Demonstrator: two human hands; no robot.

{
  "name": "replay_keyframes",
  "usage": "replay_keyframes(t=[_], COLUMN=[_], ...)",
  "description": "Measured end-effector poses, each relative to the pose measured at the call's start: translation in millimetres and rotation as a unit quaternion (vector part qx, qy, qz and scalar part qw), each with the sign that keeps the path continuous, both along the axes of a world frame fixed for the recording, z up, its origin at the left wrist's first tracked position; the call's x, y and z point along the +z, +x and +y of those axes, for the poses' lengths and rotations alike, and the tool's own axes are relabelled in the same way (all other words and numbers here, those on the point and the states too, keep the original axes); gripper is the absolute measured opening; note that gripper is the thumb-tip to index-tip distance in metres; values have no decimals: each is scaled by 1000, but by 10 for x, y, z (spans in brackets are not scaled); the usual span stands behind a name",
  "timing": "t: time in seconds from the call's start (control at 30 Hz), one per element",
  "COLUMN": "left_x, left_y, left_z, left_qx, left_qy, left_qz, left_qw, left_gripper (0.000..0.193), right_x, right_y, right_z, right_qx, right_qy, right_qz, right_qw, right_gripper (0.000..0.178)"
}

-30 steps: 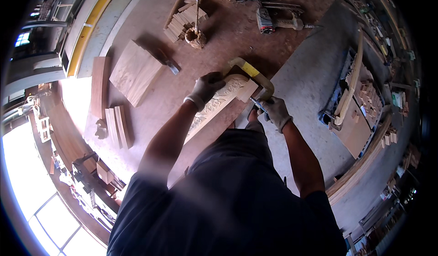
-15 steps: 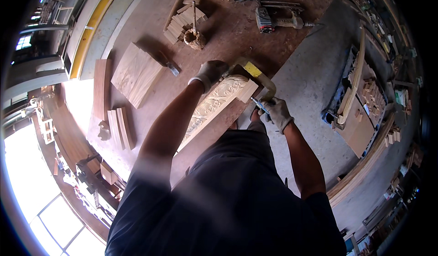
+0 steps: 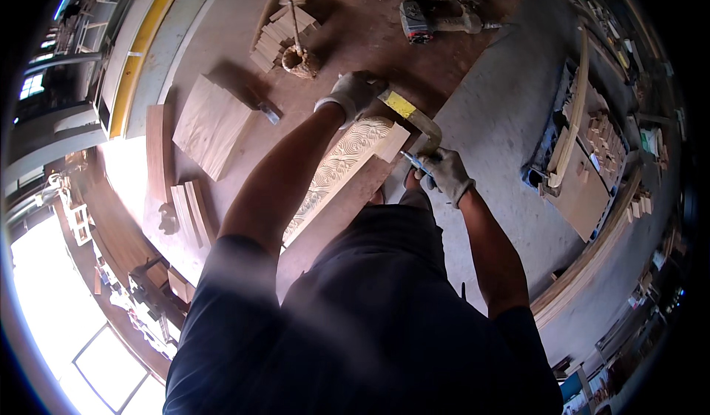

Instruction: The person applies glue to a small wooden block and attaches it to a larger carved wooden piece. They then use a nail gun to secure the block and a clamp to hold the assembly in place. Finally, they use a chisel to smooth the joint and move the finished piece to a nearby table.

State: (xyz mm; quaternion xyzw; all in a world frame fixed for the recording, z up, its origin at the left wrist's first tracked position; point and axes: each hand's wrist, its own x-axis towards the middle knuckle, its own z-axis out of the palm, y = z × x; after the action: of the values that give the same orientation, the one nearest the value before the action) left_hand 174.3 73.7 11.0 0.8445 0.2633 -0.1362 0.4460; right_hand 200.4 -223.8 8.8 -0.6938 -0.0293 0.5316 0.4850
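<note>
My gloved left hand [image 3: 355,94] is closed at the far end of a curved metal clamp [image 3: 403,106] with a yellow patch. The clamp arches over the far right end of a carved wooden board [image 3: 340,162], and its other end comes down by my right hand. My gloved right hand [image 3: 448,174] is closed around a slim blue tool [image 3: 418,165], whose thin tip points toward the board. A plain wood block [image 3: 392,143] sits at the board's end, its face toward me. Swirling relief covers the board's top. My left fingertips are partly hidden.
A power drill [image 3: 436,23] lies at the far side of the brown tabletop. Stacked wood blocks [image 3: 285,32], a pot with a stick [image 3: 299,63], a chisel [image 3: 269,112] and a wide board [image 3: 213,128] lie left. A crate of wood pieces [image 3: 584,163] is at right.
My left hand has shifted right and away from me, over the board's far end. The clamp has turned slightly. My right hand has drawn a little to the right.
</note>
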Motion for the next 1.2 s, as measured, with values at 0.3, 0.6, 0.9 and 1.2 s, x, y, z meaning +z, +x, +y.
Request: replay_keyframes(t=[0.3, 0.6, 0.9, 1.2], left_x=[-30, 96, 23, -207], left_y=[176, 290, 279, 334], left_z=[-44, -64, -95, -119], left_qx=[-104, -232, -346, -349], left_qy=[-5, 18, 95, 96], left_qz=[35, 58, -33, -48], left_qw=[994, 971, 933, 931], left_gripper=[53, 64, 55, 57], right_x=[52, 71, 126, 81], right_y=[82, 113, 104, 120], right_z=[70, 84, 83, 79], right_qx=[26, 21, 35, 43], right_qy=[0, -7, -21, -29], right_qz=[26, 48, 19, 10], right_qw=[999, 999, 999, 999], right_gripper=[12, 11, 14, 16])
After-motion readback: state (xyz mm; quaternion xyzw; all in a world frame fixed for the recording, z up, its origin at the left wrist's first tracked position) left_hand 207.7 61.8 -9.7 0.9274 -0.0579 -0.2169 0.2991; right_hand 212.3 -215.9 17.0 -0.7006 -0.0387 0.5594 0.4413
